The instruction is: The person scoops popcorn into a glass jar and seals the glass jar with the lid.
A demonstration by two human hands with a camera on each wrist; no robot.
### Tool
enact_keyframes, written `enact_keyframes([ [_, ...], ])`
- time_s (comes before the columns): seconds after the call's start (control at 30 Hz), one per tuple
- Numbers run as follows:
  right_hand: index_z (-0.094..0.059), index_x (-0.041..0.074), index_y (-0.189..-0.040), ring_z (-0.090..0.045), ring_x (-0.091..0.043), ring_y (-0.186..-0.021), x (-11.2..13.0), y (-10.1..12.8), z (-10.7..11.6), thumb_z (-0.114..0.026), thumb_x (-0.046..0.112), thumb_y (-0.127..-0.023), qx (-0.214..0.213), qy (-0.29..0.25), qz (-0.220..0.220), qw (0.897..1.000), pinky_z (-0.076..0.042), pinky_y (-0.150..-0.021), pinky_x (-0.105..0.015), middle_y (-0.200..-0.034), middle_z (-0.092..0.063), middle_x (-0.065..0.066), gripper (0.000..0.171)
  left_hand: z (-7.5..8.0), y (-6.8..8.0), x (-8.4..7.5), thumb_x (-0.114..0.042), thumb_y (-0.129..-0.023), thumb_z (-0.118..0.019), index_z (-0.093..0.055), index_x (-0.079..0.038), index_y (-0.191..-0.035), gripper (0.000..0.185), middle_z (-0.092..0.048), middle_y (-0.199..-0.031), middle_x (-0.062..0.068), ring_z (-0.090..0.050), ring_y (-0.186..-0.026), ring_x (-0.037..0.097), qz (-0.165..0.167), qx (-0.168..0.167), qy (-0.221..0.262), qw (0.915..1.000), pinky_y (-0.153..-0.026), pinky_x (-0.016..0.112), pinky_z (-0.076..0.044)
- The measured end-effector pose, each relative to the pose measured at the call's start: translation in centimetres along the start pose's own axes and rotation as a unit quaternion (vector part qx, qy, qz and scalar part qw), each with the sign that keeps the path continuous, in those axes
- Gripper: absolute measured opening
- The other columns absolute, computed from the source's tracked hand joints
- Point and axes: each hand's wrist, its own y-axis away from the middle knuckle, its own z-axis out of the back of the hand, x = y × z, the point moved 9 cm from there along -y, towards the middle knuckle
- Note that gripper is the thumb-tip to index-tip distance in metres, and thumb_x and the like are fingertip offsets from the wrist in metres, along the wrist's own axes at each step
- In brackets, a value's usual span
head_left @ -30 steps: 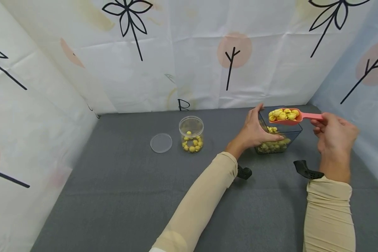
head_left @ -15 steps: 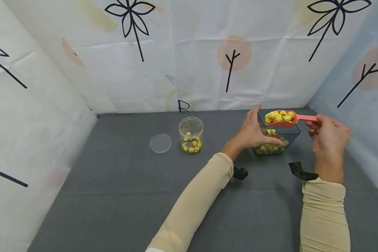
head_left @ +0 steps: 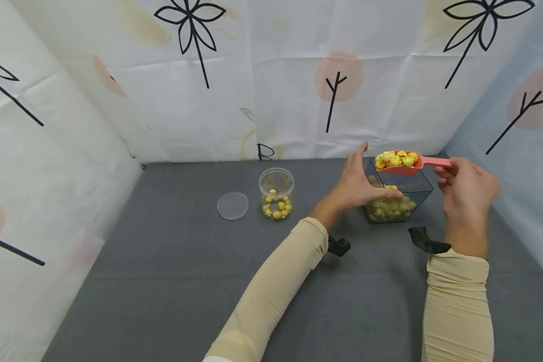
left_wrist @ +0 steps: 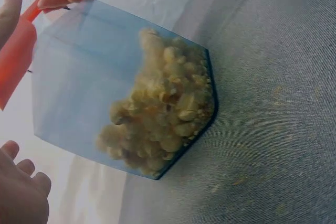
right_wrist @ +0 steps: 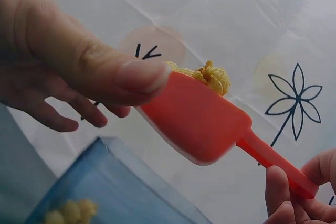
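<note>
two hands (head_left: 468, 188) at bin (head_left: 418, 191), jar (head_left: 276, 193), lid (head_left: 233, 205) leftward

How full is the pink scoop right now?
Full: yellow pieces are heaped above the rim of the pink scoop, which the right hand holds level by its handle over the clear bin.

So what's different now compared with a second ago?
The right hand, pinching the pink scoop full of yellow pieces, has carried it a little leftward over the clear bin. The left hand has loosened off the bin's side, fingers straighter, beside the scoop. The round jar and its lid have stayed put on the grey table.
</note>
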Motion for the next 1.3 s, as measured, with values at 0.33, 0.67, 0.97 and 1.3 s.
enact_keyframes([
  [0.33, -0.074, 0.004, -0.091, -0.065, -0.012, -0.056, 0.2, 1.1, -2.5, -0.067, 0.012, -0.097, 0.025, 0.009, 0.019, 0.999, -0.043, -0.052, -0.022, -0.073, -0.074, -0.002, 0.013, 3.3, 0.9, -0.9, -0.054, -0.073, -0.089, -0.002, -0.039, -0.163, 0.125, -0.02, -0.167, -0.011, -0.029, -0.153, 0.012, -0.009, -0.037, 0.017, 0.9991, -0.119, 0.043, -0.041],
  [0.67, -0.073, 0.002, -0.09, -0.066, -0.012, -0.057, -0.5, 2.1, -4.8, -0.065, 0.012, -0.098, 0.054, 0.011, 0.035, 0.998, -0.047, -0.052, -0.021, -0.073, -0.073, -0.002, 0.015, 6.3, 2.1, -1.5, -0.055, -0.07, -0.09, -0.002, -0.038, -0.163, 0.129, -0.018, -0.166, -0.012, -0.027, -0.153, 0.012, -0.022, -0.06, 0.004, 0.9979, -0.12, 0.043, -0.039],
  [0.97, -0.072, 0.002, -0.09, -0.066, -0.011, -0.056, -1.1, 2.9, -6.7, -0.066, 0.011, -0.098, 0.083, 0.002, 0.037, 0.996, -0.046, -0.053, -0.021, -0.069, -0.072, -0.002, 0.013, 8.5, 3.2, -1.8, -0.053, -0.07, -0.091, -0.004, -0.037, -0.163, 0.128, -0.018, -0.165, -0.013, -0.025, -0.153, 0.011, -0.04, -0.073, 0.006, 0.9965, -0.121, 0.044, -0.038],
  [1.3, -0.072, 0.002, -0.091, -0.064, -0.012, -0.057, -1.7, 4.1, -8.5, -0.067, 0.011, -0.098, 0.108, -0.006, 0.05, 0.993, -0.046, -0.055, -0.021, -0.071, -0.071, -0.003, 0.013, 11.1, 4.9, -1.2, -0.06, -0.067, -0.09, -0.002, -0.04, -0.162, 0.131, -0.021, -0.164, -0.007, -0.026, -0.151, 0.011, -0.032, -0.095, -0.063, 0.9929, -0.12, 0.044, -0.039],
])
